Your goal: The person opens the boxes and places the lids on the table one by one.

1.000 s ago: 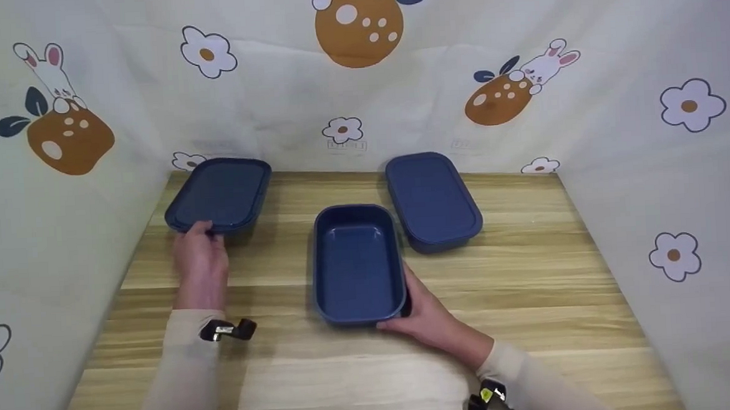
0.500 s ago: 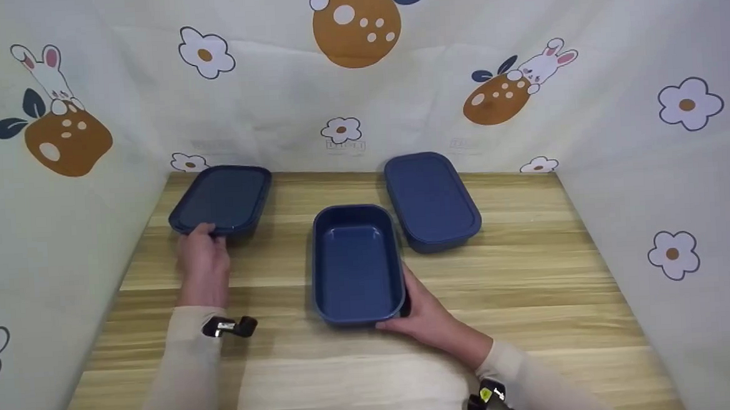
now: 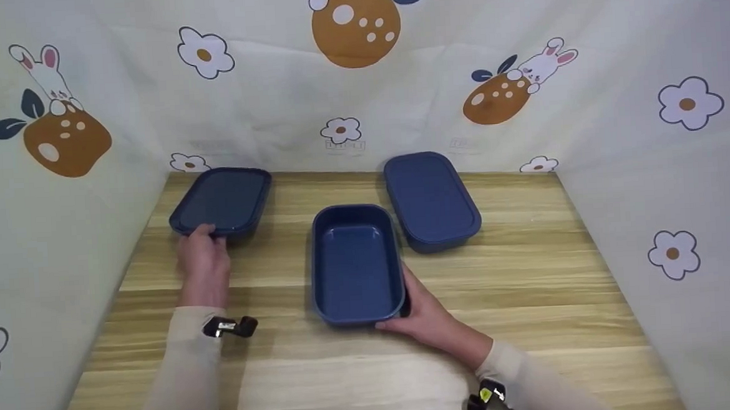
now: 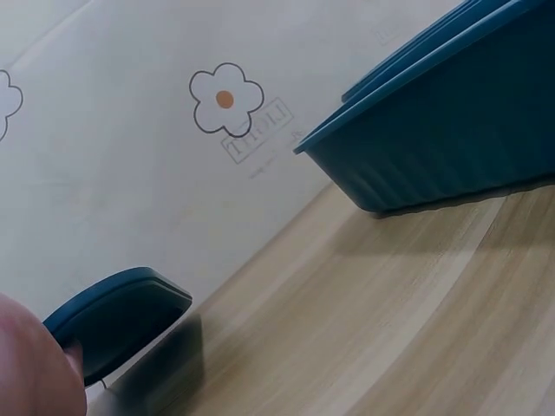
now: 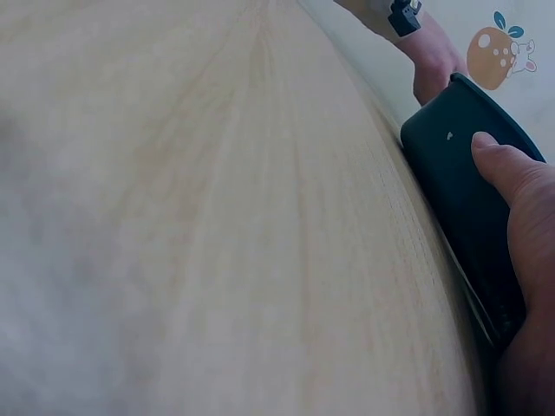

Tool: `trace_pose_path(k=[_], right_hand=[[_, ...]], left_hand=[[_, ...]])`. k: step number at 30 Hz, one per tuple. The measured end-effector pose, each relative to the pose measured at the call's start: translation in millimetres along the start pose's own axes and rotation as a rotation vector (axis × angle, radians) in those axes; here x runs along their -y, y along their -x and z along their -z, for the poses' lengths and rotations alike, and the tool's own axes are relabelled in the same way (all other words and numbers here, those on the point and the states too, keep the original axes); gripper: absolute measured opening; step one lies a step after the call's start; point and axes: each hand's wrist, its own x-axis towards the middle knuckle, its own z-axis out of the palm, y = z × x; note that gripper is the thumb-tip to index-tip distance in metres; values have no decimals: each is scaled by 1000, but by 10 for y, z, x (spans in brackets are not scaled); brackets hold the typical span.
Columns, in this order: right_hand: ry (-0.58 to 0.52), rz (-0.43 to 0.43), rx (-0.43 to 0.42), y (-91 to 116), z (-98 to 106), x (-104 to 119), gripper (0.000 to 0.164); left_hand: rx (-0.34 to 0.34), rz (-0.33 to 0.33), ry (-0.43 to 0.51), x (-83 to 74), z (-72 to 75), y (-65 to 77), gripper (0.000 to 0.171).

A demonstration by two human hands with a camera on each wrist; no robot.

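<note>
My left hand holds a dark blue, rounded rectangular lid by its near edge at the back left, thumb on top. In the left wrist view the lid looks thin and tilted, with a dark shadow under it; whether its far edge touches the table is unclear. At the middle, my right hand grips the near right corner of an open, empty blue food container. Its thumb presses the near end wall, seen on the container in the right wrist view; the other fingers are mostly hidden along the side.
A second blue food container with its lid on stands at the back right, slightly turned and close beside the open one. All rest on a wood-grain table. A patterned cloth closes off the back and both sides.
The left hand has lowered the lid a little toward the table, mostly in the first half second. The right hand and the open container have stayed put.
</note>
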Motion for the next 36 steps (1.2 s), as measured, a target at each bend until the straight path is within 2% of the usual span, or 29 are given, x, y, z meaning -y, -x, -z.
trace_pose_path(k=[4,8,15,19,25,31,36], right_hand=[[13,-14,4,4,8,-26,128],[-20,-17,8,7,9,88,126],[65,-18,6,13,14,212,126],[59,-27,7,7,16,223,126],[9,-4,5,5,13,175,125],[88,-25,16,-2,38,-91,131],[61,-10,22,-3,57,-171,132]], left_hand=[[-7,1,21,4,0,-12,78],[-7,4,47,8,0,-16,77],[4,-3,83,21,15,-25,83],[-1,2,83,17,20,-39,82],[12,10,68,19,16,-56,85],[35,31,138,17,16,-59,81],[46,77,178,15,11,-57,77]])
